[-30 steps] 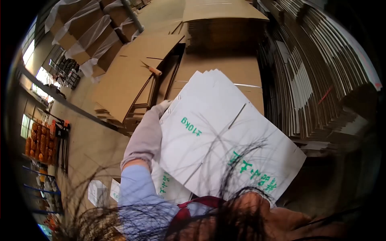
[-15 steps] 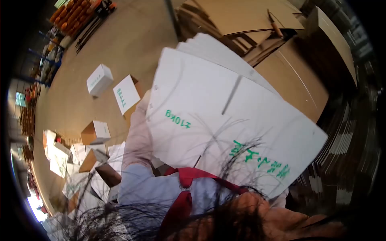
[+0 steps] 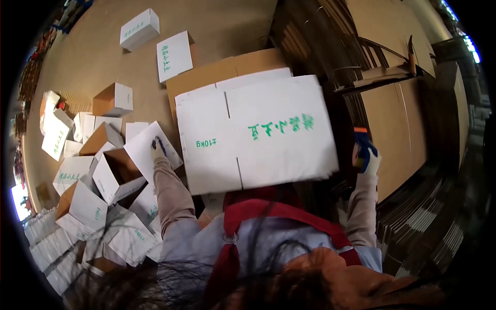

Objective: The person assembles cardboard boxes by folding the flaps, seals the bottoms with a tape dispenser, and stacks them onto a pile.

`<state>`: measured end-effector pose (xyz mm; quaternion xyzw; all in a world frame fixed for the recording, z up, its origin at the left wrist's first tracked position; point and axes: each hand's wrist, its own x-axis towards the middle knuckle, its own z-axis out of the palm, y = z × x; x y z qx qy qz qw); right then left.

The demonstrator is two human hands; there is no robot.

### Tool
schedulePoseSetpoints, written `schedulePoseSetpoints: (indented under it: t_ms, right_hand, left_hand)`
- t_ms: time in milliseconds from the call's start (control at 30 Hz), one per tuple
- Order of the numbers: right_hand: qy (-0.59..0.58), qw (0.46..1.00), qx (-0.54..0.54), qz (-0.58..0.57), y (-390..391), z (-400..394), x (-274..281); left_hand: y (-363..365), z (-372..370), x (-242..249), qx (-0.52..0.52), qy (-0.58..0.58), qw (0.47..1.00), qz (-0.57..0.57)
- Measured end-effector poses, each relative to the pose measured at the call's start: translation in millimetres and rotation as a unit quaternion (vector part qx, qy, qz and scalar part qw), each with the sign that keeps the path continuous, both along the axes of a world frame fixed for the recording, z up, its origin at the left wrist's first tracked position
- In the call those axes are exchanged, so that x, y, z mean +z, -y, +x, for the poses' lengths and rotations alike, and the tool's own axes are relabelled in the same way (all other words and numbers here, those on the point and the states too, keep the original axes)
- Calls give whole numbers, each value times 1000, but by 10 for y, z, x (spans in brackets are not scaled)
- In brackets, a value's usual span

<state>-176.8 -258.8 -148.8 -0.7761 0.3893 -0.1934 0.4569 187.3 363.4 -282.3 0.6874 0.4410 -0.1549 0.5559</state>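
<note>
A stack of flat white cartons (image 3: 258,134) with green lettering lies in front of my body, brown cardboard showing behind its far edge. My left hand (image 3: 156,150), in a pale glove, is at a white box (image 3: 142,142) left of the stack; its dark fingertips are too blurred to tell whether they grip. To the right of the stack, my right hand (image 3: 371,159) is closed around a blue tool (image 3: 362,138) with an orange end. Neither hand is on the stack.
Folded white boxes (image 3: 88,209) lie piled at the left. Two more boxes stand on the floor beyond, one of them white (image 3: 140,31). At the right are brown cardboard sheets (image 3: 395,134), a knife-like tool (image 3: 412,56) with a wooden handle, and further stacked cartons.
The white cartons, tilted and held up before, now lie level in front of me. Both hands have left them; my right hand, hidden before, now holds the blue tool. The view has shifted.
</note>
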Motion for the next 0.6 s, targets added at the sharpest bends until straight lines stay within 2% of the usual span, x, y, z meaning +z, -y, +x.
schedulePoseSetpoints:
  t_ms: [33, 67, 100, 133, 200, 233, 267, 300, 333, 367, 400, 433, 467, 500, 533, 600]
  right_hand:
    - [-14, 999, 35, -20, -32, -177, -112]
    - [-26, 996, 69, -41, -67, -332, -215]
    - [-57, 978, 92, -177, -312, -287, -5]
    - [-107, 970, 94, -198, -399, -320, 8]
    - [-68, 947, 144, -280, -686, -126, 299]
    - [82, 996, 40, -9, -761, -68, 243]
    - [234, 936, -75, 251, -808, -1, 200]
    - [226, 960, -56, 158, -950, 144, 313]
    - [209, 975, -39, 65, -1070, 287, 447]
    - [345, 881, -88, 310, -1064, 382, 517]
    - [464, 705, -113, 524, -1071, 458, 580]
    - [438, 737, -132, 498, -1178, 493, 692]
    - [408, 765, -148, 476, -1255, 525, 775]
    - [486, 669, 11, 562, -1226, 547, 802]
    - [506, 616, -40, 603, -1223, 507, 729]
    - [384, 780, -208, 448, -1329, 593, 950]
  left_hand:
    - [78, -63, -33, -127, 164, 967, 147]
    - [214, -104, -56, -248, 320, 870, 283]
    - [558, -165, 122, -335, 325, 808, 360]
    - [958, -204, 426, -418, 327, 731, 429]
    - [1606, -220, 822, -570, 274, 591, 501]
    - [1796, -155, 761, -584, 284, 585, 486]
    - [2054, -92, 675, -633, 268, 549, 475]
    - [2365, -57, 595, -682, 258, 507, 461]
    - [2633, -24, 536, -699, 280, 491, 437]
    - [2824, 71, 486, -714, 226, 479, 459]
    - [2977, 191, 440, -720, 171, 465, 486]
    - [3114, 311, 407, -725, 188, 458, 479]
    - [3203, 436, 374, -751, 115, 475, 445]
    - [3263, 518, 347, -771, 35, 488, 408]
    - [3292, 572, 327, -774, 37, 484, 406]
    - [3366, 608, 315, -786, 5, 488, 380]
